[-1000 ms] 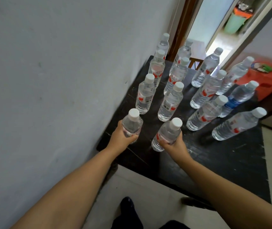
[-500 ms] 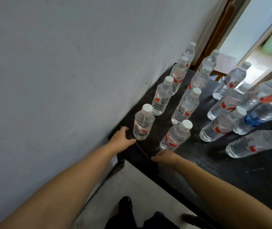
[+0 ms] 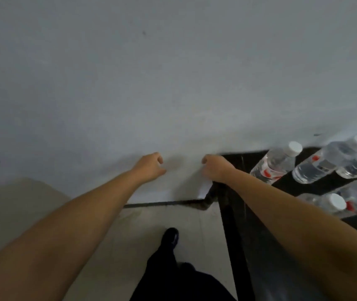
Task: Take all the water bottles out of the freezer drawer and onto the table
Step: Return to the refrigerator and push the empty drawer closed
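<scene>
Both hands, left hand (image 3: 150,165) and right hand (image 3: 215,167), hang loosely curled and empty (bottles (image 3: 275,162) stand on the desk (image 3: 234,224)), probably free for another load.

Home interior: plain wall (image 3: 173,72), tiled floor (image 3: 162,224).

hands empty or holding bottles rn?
Empty. Left hand and right hand are loosely curled with nothing in them; the water bottles stand on the black table.

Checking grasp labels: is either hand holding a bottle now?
No. The left hand and right hand are both empty; the bottles stand on the table.
</scene>
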